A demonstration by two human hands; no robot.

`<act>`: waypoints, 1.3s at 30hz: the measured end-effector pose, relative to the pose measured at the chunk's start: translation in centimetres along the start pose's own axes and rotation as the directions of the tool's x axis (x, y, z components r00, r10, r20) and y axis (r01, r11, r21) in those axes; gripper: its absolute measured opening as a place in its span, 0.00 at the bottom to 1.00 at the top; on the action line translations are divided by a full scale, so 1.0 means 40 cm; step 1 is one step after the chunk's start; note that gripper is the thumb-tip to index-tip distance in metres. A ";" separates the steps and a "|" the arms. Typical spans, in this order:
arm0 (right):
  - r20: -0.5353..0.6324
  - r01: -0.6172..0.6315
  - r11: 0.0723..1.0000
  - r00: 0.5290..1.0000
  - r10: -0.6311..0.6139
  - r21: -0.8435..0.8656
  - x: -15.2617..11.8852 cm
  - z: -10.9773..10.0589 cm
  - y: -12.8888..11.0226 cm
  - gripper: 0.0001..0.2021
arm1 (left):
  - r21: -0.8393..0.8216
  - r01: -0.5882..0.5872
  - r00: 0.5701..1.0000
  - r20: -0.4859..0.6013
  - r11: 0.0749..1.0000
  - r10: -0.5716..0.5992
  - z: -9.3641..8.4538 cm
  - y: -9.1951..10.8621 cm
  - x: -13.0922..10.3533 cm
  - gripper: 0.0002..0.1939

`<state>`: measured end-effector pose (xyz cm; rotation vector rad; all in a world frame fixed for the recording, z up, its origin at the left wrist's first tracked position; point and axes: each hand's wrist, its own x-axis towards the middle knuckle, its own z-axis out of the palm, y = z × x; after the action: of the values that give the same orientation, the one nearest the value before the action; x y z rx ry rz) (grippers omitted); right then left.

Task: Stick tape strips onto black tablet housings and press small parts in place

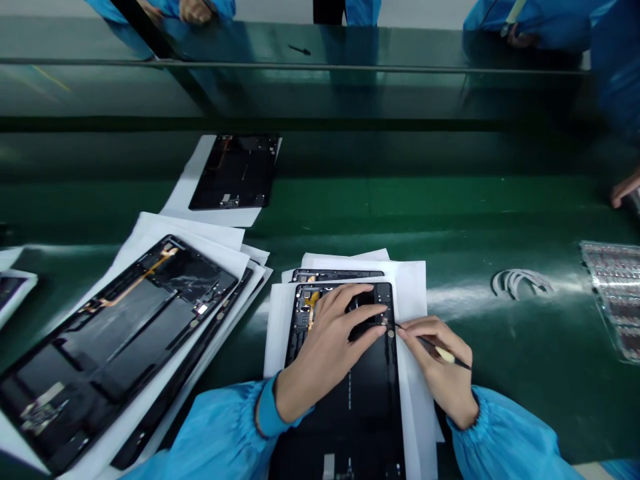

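Note:
An opened black tablet housing [365, 407] lies on white sheets in front of me, with small parts and a yellow flex cable [314, 298] near its top. Over its upper half my left hand [333, 327] reaches with fingers apart, thumb and fingertips at the right edge. Whether a tiny part sits under them, I cannot tell. My right hand [440, 360], just right of the housing, pinches a thin black tool [429, 344] with a pale yellow band, perhaps tweezers. Its tip points at the housing's edge beside my left fingertips.
To the left, more tablet housings [135, 333] are stacked between white sheets. Another housing [235, 170] lies farther back. At right are curved white strips [520, 283] and a clear tray of small parts [617, 293]. People in blue sleeves [540, 27] work beyond a raised ledge [400, 67].

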<state>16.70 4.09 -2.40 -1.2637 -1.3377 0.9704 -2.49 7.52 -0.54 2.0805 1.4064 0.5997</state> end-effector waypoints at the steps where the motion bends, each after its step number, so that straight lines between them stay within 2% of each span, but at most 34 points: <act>1: 0.019 -0.018 1.000 1.000 0.018 0.008 0.001 0.000 0.003 0.07 | -0.014 -0.003 1.000 -0.009 1.000 0.003 0.000 0.002 0.005 0.09; 5: 0.042 -0.057 0.998 0.998 0.056 0.016 0.008 -0.001 0.007 0.06 | -0.066 -0.058 0.996 -0.067 0.996 0.053 -0.002 0.010 0.011 0.05; 10: 0.037 -0.086 0.995 0.996 0.084 0.049 0.034 0.008 0.000 0.05 | -0.030 -0.165 0.981 -0.110 0.986 0.161 -0.002 0.013 -0.021 0.05; 16: -0.008 -0.178 0.978 0.984 0.180 0.106 0.083 0.029 0.004 0.04 | -0.002 -0.034 0.998 -0.047 0.999 0.034 -0.001 0.003 -0.027 0.06; 19: -0.043 -0.217 0.971 0.974 0.222 0.098 0.077 0.023 0.000 0.04 | -0.009 0.001 1.000 -0.012 1.000 -0.002 -0.004 0.003 -0.016 0.06; 22: -0.063 -0.182 0.981 0.981 0.185 0.060 0.044 0.006 -0.009 0.05 | -0.014 0.013 1.000 -0.002 1.000 -0.013 -0.005 0.006 -0.011 0.06; 26: 0.004 -0.066 0.998 0.998 0.066 0.010 0.002 -0.009 -0.011 0.06 | -0.015 0.016 1.000 -0.002 1.000 -0.016 -0.001 0.008 -0.012 0.05; 30: 0.030 0.017 1.000 0.999 -0.016 -0.018 -0.004 -0.004 -0.004 0.08 | 0.002 0.021 1.000 -0.001 1.000 -0.021 0.002 0.006 -0.015 0.05; 34: 0.003 0.033 0.999 0.999 -0.033 -0.035 -0.003 0.001 0.000 0.08 | 0.016 0.009 1.000 -0.019 1.000 -0.009 0.003 0.005 -0.013 0.05; 39: -0.016 -0.011 0.999 1.000 0.010 -0.049 -0.010 0.002 0.002 0.07 | 0.035 0.014 0.999 -0.032 0.999 -0.013 0.004 0.014 -0.009 0.05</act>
<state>16.60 3.71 -2.53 -1.3138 -1.3509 0.9386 -2.12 7.00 -0.31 2.0953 1.4580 0.6091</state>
